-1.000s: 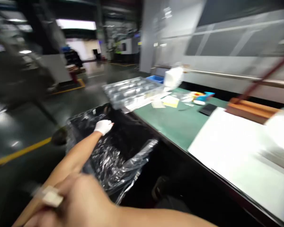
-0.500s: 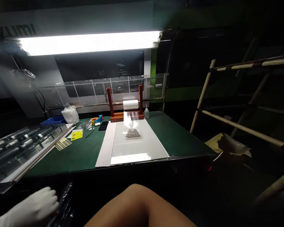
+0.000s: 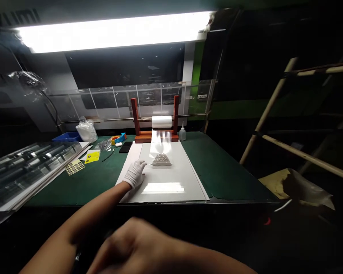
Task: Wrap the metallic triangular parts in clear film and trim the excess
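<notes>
My left hand (image 3: 135,173), in a white glove, lies with its fingers stretched out on the white sheet (image 3: 165,182) on the green mat. Its fingertips are just left of a small grey triangular piece (image 3: 161,160), close to it but apart. That piece sits under a clear film strip running down from a white roll (image 3: 161,121) on a red wooden stand (image 3: 156,135). My bare right hand (image 3: 134,245) is a dark, blurred shape low in the picture, in front of the table edge; its fingers cannot be made out.
A clear tray of metal parts (image 3: 28,163) lies at the left. Yellow labels (image 3: 93,156), a black phone (image 3: 125,147), a tape dispenser (image 3: 118,138), a plastic bag (image 3: 86,131) and a small bottle (image 3: 182,134) stand behind. Wooden poles (image 3: 303,156) and crumpled paper (image 3: 300,188) are at the right.
My view swung from the black-lined bin at the left to the table. My gloved left hand came up from the bin side and landed on the white sheet beside the grey piece.
</notes>
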### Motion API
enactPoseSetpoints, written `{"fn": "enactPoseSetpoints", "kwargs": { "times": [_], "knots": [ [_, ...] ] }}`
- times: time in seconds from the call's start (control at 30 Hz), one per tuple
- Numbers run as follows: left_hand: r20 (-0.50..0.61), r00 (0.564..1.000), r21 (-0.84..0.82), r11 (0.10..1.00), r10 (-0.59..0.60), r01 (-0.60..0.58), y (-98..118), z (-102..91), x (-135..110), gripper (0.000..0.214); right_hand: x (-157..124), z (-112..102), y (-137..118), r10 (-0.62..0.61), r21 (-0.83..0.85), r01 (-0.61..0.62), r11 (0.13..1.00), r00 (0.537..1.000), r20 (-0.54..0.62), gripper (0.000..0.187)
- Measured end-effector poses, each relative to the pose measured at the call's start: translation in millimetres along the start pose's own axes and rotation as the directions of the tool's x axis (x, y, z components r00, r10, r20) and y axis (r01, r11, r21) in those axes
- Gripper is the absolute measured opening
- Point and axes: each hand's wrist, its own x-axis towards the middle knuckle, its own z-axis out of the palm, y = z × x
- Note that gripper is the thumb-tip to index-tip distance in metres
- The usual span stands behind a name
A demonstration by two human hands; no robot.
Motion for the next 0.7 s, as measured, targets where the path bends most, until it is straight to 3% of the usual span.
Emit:
{"fn": "enactPoseSetpoints", "kwargs": {
  "times": [0.07, 0.1, 0.13, 0.2, 0.3, 0.4, 0.5, 0.7],
  "knots": [
    [0.027, 0.999, -0.01, 0.999, -0.039, 0.04, -1, 11.1, 24, 0.062, 22, -51, 20, 0.061, -0.207, -0.077, 0.975, 0.995, -0.082, 0.021],
    [0.04, 0.998, -0.014, 0.999, -0.048, 0.049, -1, 15.1, 33, 0.063, 32, -80, 32, 0.043, -0.577, -0.191, 0.794, 0.965, -0.26, 0.018],
    [0.053, 0.997, -0.019, 0.998, -0.05, 0.051, -1, 18.3, 41, 0.062, 40, -108, 45, 0.028, -0.675, -0.296, 0.676, 0.925, -0.378, 0.017],
    [0.076, 0.996, -0.033, 0.999, -0.04, 0.042, -1, 24.0, 52, 0.055, 53, -159, 72, 0.001, -0.762, -0.406, 0.505, 0.883, -0.47, 0.025],
    [0.096, 0.995, -0.051, 0.998, -0.03, 0.035, 0, 32.5, 59, 0.037, 67, -210, 106, -0.007, -0.855, -0.423, 0.301, 0.895, -0.445, 0.043],
    [0.11, 0.994, -0.056, 0.998, -0.028, 0.034, -1, 41.7, 59, 0.022, 82, -232, 124, 0.001, -0.922, -0.368, 0.122, 0.929, -0.37, 0.05],
    [0.112, 0.993, -0.05, 0.998, -0.026, 0.031, -3, 49.4, 58, 0.02, 97, -241, 130, 0.021, -0.948, -0.317, -0.005, 0.948, -0.317, 0.043],
    [0.103, 0.995, -0.036, 0.999, -0.008, 0.012, -6, 56.4, 55, 0.014, 114, -250, 133, 0.048, -0.964, -0.238, -0.116, 0.969, -0.244, 0.031]
  ]
}}
